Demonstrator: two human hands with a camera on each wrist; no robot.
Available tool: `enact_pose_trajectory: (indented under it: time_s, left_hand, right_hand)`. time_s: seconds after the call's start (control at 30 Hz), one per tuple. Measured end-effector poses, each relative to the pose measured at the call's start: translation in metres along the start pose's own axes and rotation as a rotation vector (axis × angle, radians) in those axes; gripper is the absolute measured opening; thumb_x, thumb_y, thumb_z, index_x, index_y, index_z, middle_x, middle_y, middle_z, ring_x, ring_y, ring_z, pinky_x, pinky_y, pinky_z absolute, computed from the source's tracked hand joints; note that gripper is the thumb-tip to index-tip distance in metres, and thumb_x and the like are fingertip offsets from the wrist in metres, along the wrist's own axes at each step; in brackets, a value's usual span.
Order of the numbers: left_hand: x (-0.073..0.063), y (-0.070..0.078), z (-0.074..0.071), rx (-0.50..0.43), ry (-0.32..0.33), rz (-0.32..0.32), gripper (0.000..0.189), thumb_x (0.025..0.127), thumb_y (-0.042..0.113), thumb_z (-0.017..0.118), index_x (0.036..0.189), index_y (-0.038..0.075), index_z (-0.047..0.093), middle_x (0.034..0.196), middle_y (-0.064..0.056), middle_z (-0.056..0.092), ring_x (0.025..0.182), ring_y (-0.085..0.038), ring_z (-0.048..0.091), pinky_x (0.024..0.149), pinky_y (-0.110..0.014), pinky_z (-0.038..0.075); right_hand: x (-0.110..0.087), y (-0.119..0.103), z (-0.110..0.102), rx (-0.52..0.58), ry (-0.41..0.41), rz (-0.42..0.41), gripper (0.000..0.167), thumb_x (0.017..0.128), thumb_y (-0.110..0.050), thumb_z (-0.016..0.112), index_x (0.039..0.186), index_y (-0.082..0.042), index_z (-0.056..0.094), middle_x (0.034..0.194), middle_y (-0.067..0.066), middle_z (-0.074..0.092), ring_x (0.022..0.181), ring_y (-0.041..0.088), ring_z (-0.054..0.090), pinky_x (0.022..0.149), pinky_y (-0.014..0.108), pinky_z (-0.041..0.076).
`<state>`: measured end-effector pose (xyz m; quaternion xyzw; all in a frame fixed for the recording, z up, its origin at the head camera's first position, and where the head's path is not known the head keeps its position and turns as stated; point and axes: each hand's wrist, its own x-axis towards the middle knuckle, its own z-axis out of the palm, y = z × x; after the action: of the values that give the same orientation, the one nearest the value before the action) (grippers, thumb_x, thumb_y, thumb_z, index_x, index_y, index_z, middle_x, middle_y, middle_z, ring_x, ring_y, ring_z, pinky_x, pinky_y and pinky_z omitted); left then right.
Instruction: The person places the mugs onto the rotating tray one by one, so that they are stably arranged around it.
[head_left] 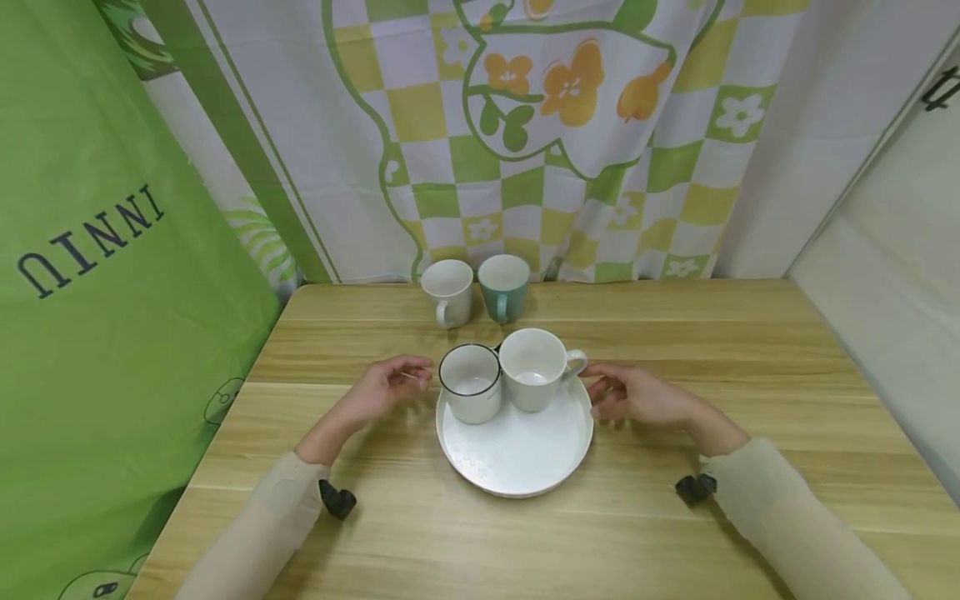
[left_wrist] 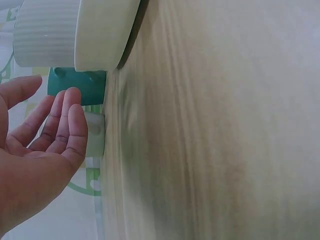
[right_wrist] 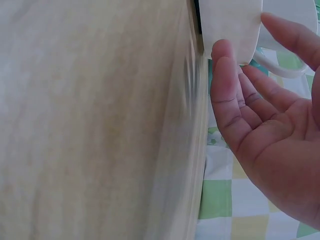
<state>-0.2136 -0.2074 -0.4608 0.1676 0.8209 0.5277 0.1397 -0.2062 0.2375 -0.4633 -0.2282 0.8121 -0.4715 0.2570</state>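
A round white tray [head_left: 517, 467] lies on the table, bearing a white mug with a black rim [head_left: 471, 404] and a larger white mug [head_left: 531, 392] whose handle points right. To the left of the tray is my left hand [head_left: 386, 390], loosely bent and holding nothing. A gap separates its fingertips from the tray wall [left_wrist: 102, 37] in the left wrist view. My right hand [head_left: 637, 398] is at the tray's right edge, below the larger mug's handle. Its fingers [right_wrist: 225, 82] overlap the tray wall [right_wrist: 232, 22] in the right wrist view; whether they touch it, I cannot tell.
Behind the tray, a white cup [head_left: 450, 287] and a teal cup [head_left: 504, 287] stand side by side near the table's back edge. A patterned curtain [head_left: 480, 183] hangs behind the wooden table [head_left: 750, 367]. Green cloth [head_left: 112, 333] borders the left side.
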Motion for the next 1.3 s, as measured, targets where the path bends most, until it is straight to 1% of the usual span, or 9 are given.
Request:
enact_pose_trajectory:
  time_s: [0.13, 0.27, 0.5, 0.63, 0.7, 0.8, 1.0, 1.1, 1.3]
  left_hand:
    - [0.005, 0.001, -0.002, -0.036, 0.010, -0.018, 0.041, 0.097, 0.007, 0.062, 0.136, -0.003, 0.055, 0.124, -0.026, 0.064, 0.109, -0.028, 0.067, 0.090, -0.036, 0.058]
    - [0.011, 0.001, -0.004, -0.039, 0.029, -0.035, 0.039, 0.099, 0.010, 0.061, 0.136, -0.003, 0.056, 0.124, -0.027, 0.064, 0.104, -0.025, 0.067, 0.087, -0.037, 0.058]
    - [0.022, 0.002, -0.006, -0.051, 0.068, -0.054, 0.043, 0.101, 0.019, 0.061, 0.135, -0.006, 0.055, 0.124, -0.028, 0.062, 0.109, -0.042, 0.065, 0.086, -0.035, 0.057]
    - [0.029, 0.004, -0.007, -0.058, 0.085, -0.062, 0.043, 0.101, 0.021, 0.060, 0.135, -0.005, 0.055, 0.128, -0.029, 0.061, 0.112, -0.043, 0.065, 0.084, -0.032, 0.057]
    - [0.032, 0.006, -0.007, -0.060, 0.091, -0.065, 0.043, 0.101, 0.021, 0.059, 0.136, -0.005, 0.055, 0.129, -0.029, 0.060, 0.112, -0.044, 0.065, 0.083, -0.033, 0.058]
    - [0.037, 0.007, -0.008, -0.073, 0.112, -0.073, 0.044, 0.102, 0.020, 0.058, 0.137, -0.006, 0.053, 0.130, -0.029, 0.058, 0.113, -0.044, 0.065, 0.087, -0.038, 0.059]
    - [0.047, 0.009, -0.009, -0.100, 0.181, -0.117, 0.045, 0.103, 0.021, 0.058, 0.139, -0.005, 0.052, 0.133, -0.028, 0.055, 0.113, -0.036, 0.065, 0.098, -0.051, 0.054]
    - [0.052, 0.012, -0.010, -0.116, 0.203, -0.137, 0.045, 0.103, 0.023, 0.057, 0.139, -0.003, 0.052, 0.136, -0.025, 0.055, 0.114, -0.034, 0.064, 0.102, -0.053, 0.051]
    - [0.059, 0.014, -0.010, -0.128, 0.211, -0.146, 0.046, 0.104, 0.026, 0.054, 0.142, 0.000, 0.050, 0.140, -0.025, 0.052, 0.121, -0.039, 0.060, 0.105, -0.053, 0.048]
  right_hand:
    - [-0.001, 0.000, 0.000, -0.005, -0.005, 0.009, 0.073, 0.091, -0.017, 0.073, 0.151, 0.000, 0.035, 0.123, 0.025, 0.064, 0.096, 0.025, 0.068, 0.070, 0.036, 0.060]
    - [-0.002, -0.001, 0.001, -0.001, -0.009, 0.019, 0.072, 0.092, -0.017, 0.072, 0.151, -0.002, 0.034, 0.122, 0.025, 0.064, 0.093, 0.027, 0.069, 0.068, 0.037, 0.060]
    - [-0.005, -0.002, 0.003, -0.003, -0.010, 0.027, 0.074, 0.091, -0.016, 0.073, 0.151, -0.004, 0.032, 0.120, 0.024, 0.064, 0.089, 0.027, 0.068, 0.065, 0.036, 0.059]
    - [-0.007, -0.002, 0.003, -0.013, -0.023, 0.015, 0.076, 0.091, -0.018, 0.073, 0.153, -0.007, 0.030, 0.119, 0.023, 0.065, 0.090, 0.025, 0.066, 0.066, 0.034, 0.059]
    - [-0.008, -0.002, 0.004, -0.018, -0.029, 0.005, 0.077, 0.092, -0.019, 0.073, 0.154, -0.007, 0.029, 0.118, 0.022, 0.065, 0.091, 0.024, 0.066, 0.066, 0.033, 0.058]
    - [-0.009, -0.002, 0.005, -0.029, -0.031, -0.010, 0.079, 0.092, -0.019, 0.073, 0.154, -0.008, 0.027, 0.116, 0.021, 0.065, 0.092, 0.024, 0.066, 0.066, 0.032, 0.058]
    - [-0.011, -0.004, 0.007, -0.034, -0.023, -0.006, 0.081, 0.091, -0.021, 0.075, 0.153, -0.005, 0.026, 0.114, 0.020, 0.066, 0.091, 0.024, 0.066, 0.065, 0.030, 0.057]
    - [-0.012, -0.006, 0.008, -0.040, -0.020, -0.007, 0.081, 0.090, -0.021, 0.075, 0.152, -0.003, 0.025, 0.114, 0.020, 0.066, 0.091, 0.023, 0.066, 0.064, 0.028, 0.057]
    - [-0.012, -0.007, 0.009, -0.033, -0.037, -0.028, 0.086, 0.089, -0.019, 0.077, 0.153, -0.006, 0.021, 0.114, 0.022, 0.065, 0.090, 0.025, 0.066, 0.068, 0.025, 0.056]
